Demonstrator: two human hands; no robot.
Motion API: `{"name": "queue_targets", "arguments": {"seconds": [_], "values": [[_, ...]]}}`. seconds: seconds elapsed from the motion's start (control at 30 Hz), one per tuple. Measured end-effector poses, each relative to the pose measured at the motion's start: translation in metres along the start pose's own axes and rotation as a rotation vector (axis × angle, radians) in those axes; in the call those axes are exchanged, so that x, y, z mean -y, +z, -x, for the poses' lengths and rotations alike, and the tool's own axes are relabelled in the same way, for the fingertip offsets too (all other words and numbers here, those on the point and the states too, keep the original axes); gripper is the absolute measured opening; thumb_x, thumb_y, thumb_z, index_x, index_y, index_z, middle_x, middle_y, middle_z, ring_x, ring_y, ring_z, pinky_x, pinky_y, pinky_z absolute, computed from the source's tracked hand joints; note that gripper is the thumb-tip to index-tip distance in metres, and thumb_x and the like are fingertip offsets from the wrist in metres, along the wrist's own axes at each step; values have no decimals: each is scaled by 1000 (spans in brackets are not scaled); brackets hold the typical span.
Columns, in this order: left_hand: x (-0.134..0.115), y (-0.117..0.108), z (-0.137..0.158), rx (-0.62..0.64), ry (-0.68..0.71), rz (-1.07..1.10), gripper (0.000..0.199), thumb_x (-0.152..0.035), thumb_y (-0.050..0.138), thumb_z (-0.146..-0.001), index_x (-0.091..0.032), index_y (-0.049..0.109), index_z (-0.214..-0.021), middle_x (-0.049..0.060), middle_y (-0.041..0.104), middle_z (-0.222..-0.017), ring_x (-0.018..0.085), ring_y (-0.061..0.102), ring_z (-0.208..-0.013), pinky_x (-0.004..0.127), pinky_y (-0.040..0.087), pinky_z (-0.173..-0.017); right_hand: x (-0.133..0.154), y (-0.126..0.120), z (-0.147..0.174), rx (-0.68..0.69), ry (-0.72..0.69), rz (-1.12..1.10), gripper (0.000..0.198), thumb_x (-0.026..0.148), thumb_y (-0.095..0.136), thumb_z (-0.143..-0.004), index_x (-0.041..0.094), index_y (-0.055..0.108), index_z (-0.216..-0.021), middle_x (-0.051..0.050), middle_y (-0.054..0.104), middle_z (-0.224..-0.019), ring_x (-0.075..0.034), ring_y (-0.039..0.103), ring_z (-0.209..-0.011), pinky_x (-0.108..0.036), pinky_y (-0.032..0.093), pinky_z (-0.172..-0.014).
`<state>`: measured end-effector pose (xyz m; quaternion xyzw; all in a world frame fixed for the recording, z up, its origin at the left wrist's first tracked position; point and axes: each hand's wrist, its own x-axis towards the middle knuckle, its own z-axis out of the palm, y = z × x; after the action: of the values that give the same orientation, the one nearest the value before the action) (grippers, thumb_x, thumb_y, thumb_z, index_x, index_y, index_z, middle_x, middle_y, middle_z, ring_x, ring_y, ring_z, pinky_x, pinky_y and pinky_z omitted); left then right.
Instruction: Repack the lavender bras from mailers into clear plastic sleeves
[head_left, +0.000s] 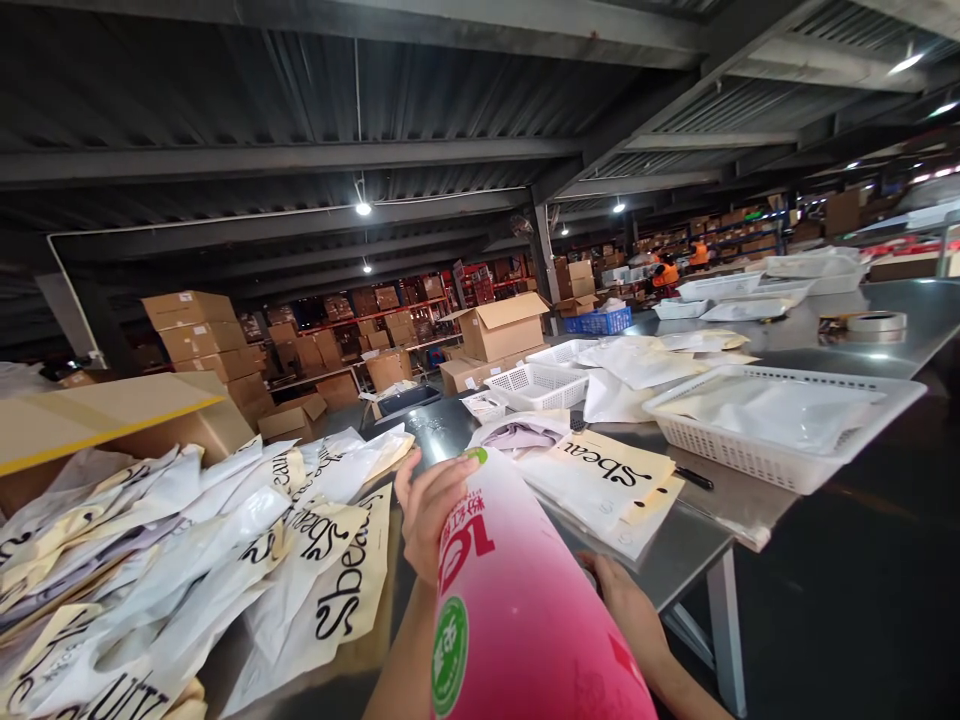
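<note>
Bagged packages (300, 590) are heaped on the left of the metal table (694, 550); white baskets (739, 450), a black pen (694, 478) and tape (876, 322) are carried farther right.

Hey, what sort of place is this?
Probably a warehouse packing area: there are stacked cardboard boxes, a heap of printed bags, and a roll of tape on a metal table.

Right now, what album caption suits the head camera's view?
Left hand holding a pink printed item near lettered bags and white baskets.

Smooth cylinder (525, 600), glossy metal tabletop (694, 555)
</note>
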<state>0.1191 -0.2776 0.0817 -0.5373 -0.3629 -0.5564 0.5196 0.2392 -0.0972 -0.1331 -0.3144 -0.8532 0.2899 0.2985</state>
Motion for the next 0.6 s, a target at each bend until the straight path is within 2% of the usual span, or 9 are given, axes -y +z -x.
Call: {"name": "queue_targets", "arguments": {"seconds": [0.1, 0.23, 0.43, 0.6], "values": [[3, -2, -4, -7, 5, -9, 26, -23, 46, -96, -27, 57, -119, 3, 74, -104, 21, 69, -101, 51, 37, -108, -3, 2, -1, 57, -9, 8, 51, 46, 51, -75, 20, 59, -118, -14, 64, -125, -32, 60, -121, -43, 48, -98], [6, -5, -8, 18, 28, -6, 27, -23, 45, -98, -28, 56, -121, 3, 74, -106, 20, 68, -102, 48, 36, -109, -8, 4, -3, 63, 6, -22, 54, 49, 52, -74, 23, 56, -120, -13, 66, -120, -33, 63, -115, -45, 50, -94], [6, -4, -12, -5, 10, -19, 22, -23, 47, -97, -27, 57, -117, 3, 74, -104, 21, 69, -102, 50, 35, -110, -17, 11, -5, -5, -25, -115, 42, 49, 57, -72, 35, 55, -111, -7, 69, -114, -36, 65, -112, -51, 50, -93], [10, -7, -15, 5, 34, -20, 24, -22, 47, -96, -27, 58, -117, 3, 74, -105, 21, 69, -101, 49, 36, -109, -24, 14, -6, -85, 13, -230, 42, 47, 61, -65, 38, 54, -105, -4, 70, -106, -38, 67, -105, -52, 52, -89]]}}
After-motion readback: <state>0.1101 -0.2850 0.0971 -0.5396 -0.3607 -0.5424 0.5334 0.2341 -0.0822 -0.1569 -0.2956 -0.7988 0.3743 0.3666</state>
